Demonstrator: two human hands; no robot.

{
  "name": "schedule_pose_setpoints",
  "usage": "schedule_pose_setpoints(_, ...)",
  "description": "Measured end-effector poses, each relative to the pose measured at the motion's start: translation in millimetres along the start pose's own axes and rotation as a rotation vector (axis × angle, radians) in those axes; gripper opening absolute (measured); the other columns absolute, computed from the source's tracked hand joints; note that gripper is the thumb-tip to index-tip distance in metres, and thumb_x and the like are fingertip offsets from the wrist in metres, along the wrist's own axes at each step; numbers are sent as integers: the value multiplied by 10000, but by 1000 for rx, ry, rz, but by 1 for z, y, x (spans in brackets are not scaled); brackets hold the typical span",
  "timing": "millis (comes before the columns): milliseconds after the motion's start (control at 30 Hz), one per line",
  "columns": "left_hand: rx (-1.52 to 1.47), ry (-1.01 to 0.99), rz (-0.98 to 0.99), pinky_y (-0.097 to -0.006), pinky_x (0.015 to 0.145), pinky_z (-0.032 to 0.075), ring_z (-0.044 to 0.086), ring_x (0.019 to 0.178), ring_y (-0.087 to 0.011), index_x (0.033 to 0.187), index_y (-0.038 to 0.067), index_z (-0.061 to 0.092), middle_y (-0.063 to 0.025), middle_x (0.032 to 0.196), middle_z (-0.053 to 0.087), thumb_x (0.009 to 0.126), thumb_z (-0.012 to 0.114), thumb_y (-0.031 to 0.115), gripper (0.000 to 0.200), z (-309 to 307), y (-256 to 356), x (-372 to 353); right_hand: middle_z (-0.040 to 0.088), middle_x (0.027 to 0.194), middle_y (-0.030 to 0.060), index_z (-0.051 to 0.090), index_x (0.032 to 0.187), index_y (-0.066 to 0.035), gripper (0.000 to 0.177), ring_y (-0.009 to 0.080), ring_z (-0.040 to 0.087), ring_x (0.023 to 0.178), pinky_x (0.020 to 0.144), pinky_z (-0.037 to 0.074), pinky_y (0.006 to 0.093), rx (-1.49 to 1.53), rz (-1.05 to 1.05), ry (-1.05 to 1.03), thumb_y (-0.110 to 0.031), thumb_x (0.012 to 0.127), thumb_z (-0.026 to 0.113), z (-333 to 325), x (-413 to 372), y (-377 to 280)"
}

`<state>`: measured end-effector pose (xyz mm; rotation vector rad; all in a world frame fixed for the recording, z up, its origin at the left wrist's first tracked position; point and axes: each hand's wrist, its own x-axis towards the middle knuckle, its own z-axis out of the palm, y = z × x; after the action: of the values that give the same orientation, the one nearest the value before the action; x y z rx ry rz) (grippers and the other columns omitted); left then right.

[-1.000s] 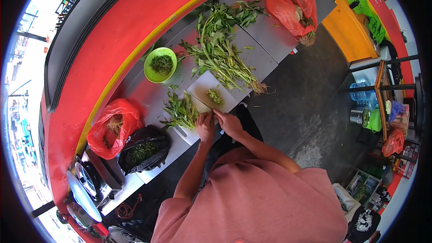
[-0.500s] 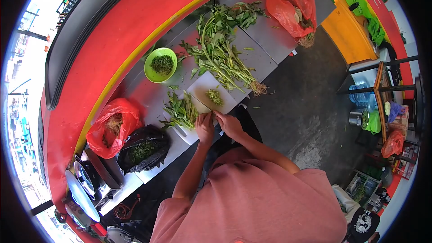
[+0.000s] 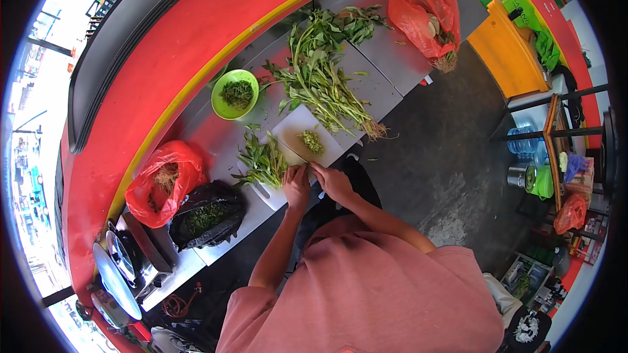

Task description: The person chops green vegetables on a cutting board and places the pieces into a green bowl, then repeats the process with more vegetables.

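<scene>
A white cutting board [image 3: 302, 117] lies on the table in front of me, with a small heap of chopped green stems [image 3: 311, 142] on it. My right hand [image 3: 333, 183] is closed at the board's near edge around a knife, whose thin blade [image 3: 292, 149] slants across the board, seen nearly edge-on. Beside it, my left hand [image 3: 296, 186] has its fingers curled together against a bunch of leafy greens [image 3: 260, 162]; the stems under the fingers are hidden. The two hands almost touch.
Long rooted greens [image 3: 320, 78] lie beyond the board. A green bowl [image 3: 226, 108] holds chopped leaves. Red plastic bags [image 3: 418, 10] stand at both table ends, with a black bag [image 3: 226, 206] of greens at left. A red counter wall [image 3: 216, 13] runs behind.
The view has shifted very slightly. Both hands stay at the board's near edge, with hardly any visible movement.
</scene>
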<state>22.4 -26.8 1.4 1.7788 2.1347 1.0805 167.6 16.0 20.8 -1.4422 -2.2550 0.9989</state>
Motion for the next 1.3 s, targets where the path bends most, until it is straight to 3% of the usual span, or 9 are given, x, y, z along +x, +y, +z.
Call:
schedule_pose_setpoints(200, -61, 30, -13, -438, 750, 511, 653, 837, -338, 1007, 24, 729, -123, 916, 675, 851, 705, 43, 160, 0, 0, 0, 724, 830, 177, 595, 1353, -217, 342, 402, 693, 692, 600, 550, 543, 60, 33, -2, -332, 1042, 512, -10, -18, -2)
schedule_pose_setpoints(267, -44, -29, -47, -429, 793, 503, 647, 920, -309, 1069, 81, 734, -92, 978, 662, 858, 689, 49, 218, -1, -1, -2, 723, 824, 166, 584, 1363, -211, 349, 393, 696, 696, 596, 551, 532, 32, 45, -9, -329, 1043, 509, -15, -24, -4)
schedule_pose_setpoints(367, -5, -54, -75, -435, 801, 503, 647, 929, -313, 1083, 73, 730, -100, 1001, 660, 850, 688, 37, 239, -4, 4, -1, 720, 809, 154, 567, 1380, -212, 359, 383, 697, 692, 593, 554, 522, 12, -45, 39, -326, 1044, 509, -4, -18, 5)
schedule_pose_setpoints(567, -46, -57, -66, -449, 833, 508, 643, 939, -333, 1135, 53, 714, -122, 1017, 655, 853, 672, 26, 286, -2, -4, 0, 721, 813, 152, 558, 1388, -224, 366, 384, 697, 691, 602, 560, 521, -12, -26, 3, -340, 1046, 498, 1, -9, 7)
schedule_pose_setpoints(900, -54, -45, -59, -445, 823, 507, 637, 919, -332, 1094, 51, 721, -105, 996, 649, 850, 677, 21, 250, -5, -2, 1, 721, 805, 169, 560, 1385, -251, 358, 414, 694, 695, 613, 565, 534, 25, 30, -37, -354, 1048, 491, -8, -21, 5)
schedule_pose_setpoints(967, -54, -12, -15, -442, 774, 519, 650, 851, -345, 1071, 11, 733, -141, 948, 665, 839, 705, 14, 234, -5, -1, 3, 711, 778, 173, 566, 1375, -242, 354, 414, 693, 692, 610, 565, 535, 15, -8, 13, -355, 1047, 492, 3, -11, 7)
schedule_pose_setpoints(1200, -48, 0, -14, -441, 779, 524, 662, 868, -353, 1059, 5, 730, -150, 966, 678, 836, 700, 4, 225, -2, -6, 2, 718, 819, 184, 576, 1381, -208, 372, 416, 692, 706, 595, 556, 518, -37, 31, -39, -336, 1037, 526, -5, -3, -7)
schedule_pose_setpoints(1300, -73, 9, -28, -437, 792, 519, 647, 886, -328, 1049, 45, 725, -109, 960, 661, 840, 693, 18, 213, -2, -5, 1, 717, 810, 185, 576, 1382, -212, 371, 416, 691, 696, 591, 556, 520, 20, 45, -23, -336, 1036, 530, -8, -18, -4)
